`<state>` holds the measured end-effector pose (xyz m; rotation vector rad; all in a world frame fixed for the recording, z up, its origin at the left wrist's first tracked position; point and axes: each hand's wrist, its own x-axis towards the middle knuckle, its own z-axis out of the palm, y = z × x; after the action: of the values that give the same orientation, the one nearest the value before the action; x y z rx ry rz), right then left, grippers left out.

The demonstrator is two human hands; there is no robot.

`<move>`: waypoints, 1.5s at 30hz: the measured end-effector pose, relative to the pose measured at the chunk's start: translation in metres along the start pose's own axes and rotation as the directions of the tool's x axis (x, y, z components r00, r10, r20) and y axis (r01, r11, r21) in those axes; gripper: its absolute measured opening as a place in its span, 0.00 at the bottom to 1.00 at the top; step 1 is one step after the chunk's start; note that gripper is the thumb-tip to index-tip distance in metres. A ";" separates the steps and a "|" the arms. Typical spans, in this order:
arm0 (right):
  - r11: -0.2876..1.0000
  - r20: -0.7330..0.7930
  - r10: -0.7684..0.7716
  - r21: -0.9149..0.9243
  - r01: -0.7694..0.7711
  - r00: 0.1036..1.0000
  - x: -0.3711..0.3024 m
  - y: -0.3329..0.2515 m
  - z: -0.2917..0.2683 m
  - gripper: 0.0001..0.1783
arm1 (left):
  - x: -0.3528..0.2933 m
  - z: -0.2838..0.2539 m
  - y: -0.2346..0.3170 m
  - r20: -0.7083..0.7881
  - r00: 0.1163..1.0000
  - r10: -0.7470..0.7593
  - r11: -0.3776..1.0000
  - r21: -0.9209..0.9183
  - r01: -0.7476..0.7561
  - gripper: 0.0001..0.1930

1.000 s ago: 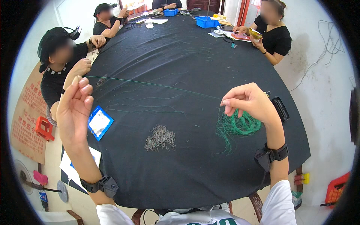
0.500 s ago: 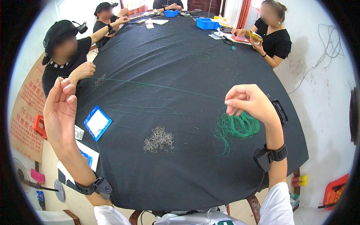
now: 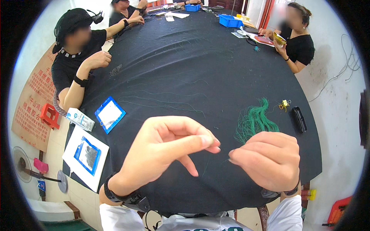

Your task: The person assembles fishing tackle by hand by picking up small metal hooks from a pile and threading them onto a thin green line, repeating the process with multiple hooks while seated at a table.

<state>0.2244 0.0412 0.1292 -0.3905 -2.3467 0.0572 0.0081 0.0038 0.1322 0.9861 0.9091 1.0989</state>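
My left hand [image 3: 169, 150] is raised over the near part of the table, thumb pressed to the index finger. What lies in that pinch is too small to make out. Close to its right, my right hand [image 3: 269, 161] is closed, with its thumb and fingertips pinching a fine green thread [image 3: 226, 161] that barely shows. The fingertips of the two hands are a small gap apart. Just beyond my right hand lies a loose bundle of green thread [image 3: 259, 117]. The pile of small metal hooks seen earlier is hidden behind my left hand.
Single strands [image 3: 165, 101] lie across the black tablecloth [image 3: 173, 77]. At left are a blue-edged pouch [image 3: 110, 114], a small box [image 3: 80, 119] and a white board [image 3: 77, 144] with another pouch. At right are a yellow binder clip [image 3: 284, 104] and a black case [image 3: 299, 119]. Co-workers sit farther along.
My hands, earlier spread wide with a green thread stretched between them, have come together low in front of me. My view has shifted a little, so the table's things appear moved.
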 end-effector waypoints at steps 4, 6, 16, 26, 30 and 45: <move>0.991 -0.087 -0.106 -0.096 0.097 0.991 0.000 0.002 0.007 0.13 | 0.000 0.005 -0.006 0.029 0.999 -0.038 0.997 -0.066 0.040 0.05; 0.987 -0.094 -0.113 -0.124 0.101 0.989 0.000 0.002 0.008 0.13 | 0.000 0.006 -0.008 0.049 0.998 -0.051 0.995 -0.086 0.055 0.05; 0.972 -0.151 -0.133 -0.211 0.100 0.979 0.003 0.000 0.010 0.13 | 0.000 0.009 -0.011 0.064 0.995 -0.071 0.989 -0.125 0.079 0.06; 0.956 -0.142 -0.184 -0.256 0.143 0.973 0.002 0.001 0.010 0.14 | 0.000 0.009 -0.013 0.067 0.996 -0.064 0.986 -0.152 0.074 0.06; 0.956 -0.141 -0.182 -0.257 0.141 0.973 0.002 0.002 0.011 0.14 | 0.000 0.010 -0.015 0.072 0.996 -0.052 0.989 -0.136 0.061 0.06; 0.951 -0.138 -0.172 -0.280 0.129 0.975 0.003 0.001 0.007 0.11 | -0.002 0.010 -0.014 0.050 0.999 -0.011 0.998 -0.063 0.015 0.05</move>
<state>0.2179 0.0435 0.1261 -0.3313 -2.2201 -0.3584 0.0208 -0.0018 0.1221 0.9500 0.8342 1.0812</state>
